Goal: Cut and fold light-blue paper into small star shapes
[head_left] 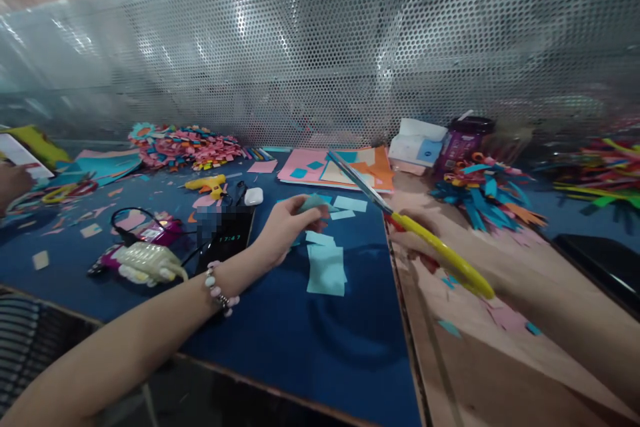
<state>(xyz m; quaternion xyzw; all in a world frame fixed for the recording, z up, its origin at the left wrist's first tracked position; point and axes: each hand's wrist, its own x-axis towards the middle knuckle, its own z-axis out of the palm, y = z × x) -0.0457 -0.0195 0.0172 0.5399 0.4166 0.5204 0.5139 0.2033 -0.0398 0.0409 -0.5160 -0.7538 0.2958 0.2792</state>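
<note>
My left hand (pixel 295 220) pinches a small teal piece of paper (pixel 313 202) just above the blue tabletop. In my right hand (pixel 420 233) is a pair of scissors (pixel 435 248) with yellow and red handles, the blades pointing up and to the left, away from the paper. Pale blue pieces of paper (pixel 326 273) lie on the table below my left hand, and more light blue pieces (pixel 350 204) are beyond it. Behind them is a stack of pink and orange sheets (pixel 305 163). A black phone (pixel 231 233) is partly hidden behind my left forearm.
A yellow glue gun (pixel 207 183), an earbud case (pixel 253 197) and a cream-coloured device (pixel 150 261) with cables are on the left. Heaps of coloured strips (pixel 187 147) lie at the back. Another person's hand (pixel 13 183) is at far left. A perforated metal panel (pixel 300 47) stands behind.
</note>
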